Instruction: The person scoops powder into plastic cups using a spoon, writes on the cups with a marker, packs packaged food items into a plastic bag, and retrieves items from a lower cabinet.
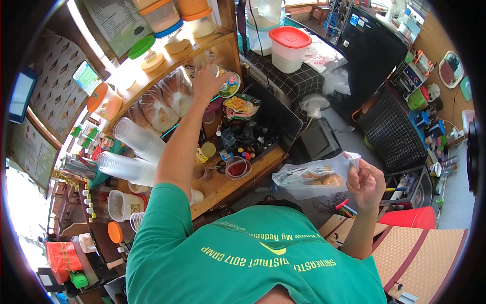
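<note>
My left hand (207,81) reaches up to the wooden shelf unit, its fingers curled around something pale that I cannot make out. Right beside those fingers sits a round tub (231,84) with a green and yellow label. Bread loaves in clear plastic bags (174,91) lie just left of the wrist. Out to the right, my right hand (365,182) is closed on the gathered top of a translucent plastic bag (309,182). Through the film show a round, golden-brown piece of food and printed wrapping. The bag hangs over the floor, apart from the counter.
Stacked clear plastic cups (129,167) stand left of my forearm. A tub of red contents (237,167) is near the wooden counter edge (258,169). A red-lidded container (289,48) stands on the checked cloth. A black refrigerator (372,50) and a red bin (410,218) are at the right.
</note>
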`<action>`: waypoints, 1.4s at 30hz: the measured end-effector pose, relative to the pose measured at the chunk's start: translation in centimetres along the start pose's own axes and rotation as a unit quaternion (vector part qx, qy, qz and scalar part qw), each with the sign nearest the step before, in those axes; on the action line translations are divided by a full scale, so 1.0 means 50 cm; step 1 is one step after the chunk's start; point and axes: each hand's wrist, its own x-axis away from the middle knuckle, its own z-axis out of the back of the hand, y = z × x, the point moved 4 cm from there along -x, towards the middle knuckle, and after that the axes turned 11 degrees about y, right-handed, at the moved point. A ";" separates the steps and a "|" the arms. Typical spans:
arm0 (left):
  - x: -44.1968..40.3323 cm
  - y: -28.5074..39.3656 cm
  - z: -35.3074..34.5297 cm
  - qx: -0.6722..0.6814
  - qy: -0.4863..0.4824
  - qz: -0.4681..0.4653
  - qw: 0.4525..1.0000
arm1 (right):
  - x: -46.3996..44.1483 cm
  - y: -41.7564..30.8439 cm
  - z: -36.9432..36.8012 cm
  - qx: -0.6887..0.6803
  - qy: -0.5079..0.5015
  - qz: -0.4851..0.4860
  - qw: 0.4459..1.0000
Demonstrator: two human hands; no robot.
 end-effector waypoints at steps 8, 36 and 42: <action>0.059 -0.007 0.058 0.047 0.011 0.019 0.999 | -0.017 0.000 -0.030 0.009 0.005 -0.009 1.000; 0.431 0.403 0.224 0.211 -0.209 -0.327 0.897 | -0.025 -0.170 -0.149 -0.066 -0.156 0.012 0.985; 0.410 0.368 0.290 0.013 -0.149 -0.476 0.867 | -0.046 -0.216 -0.068 -0.128 -0.213 -0.018 0.968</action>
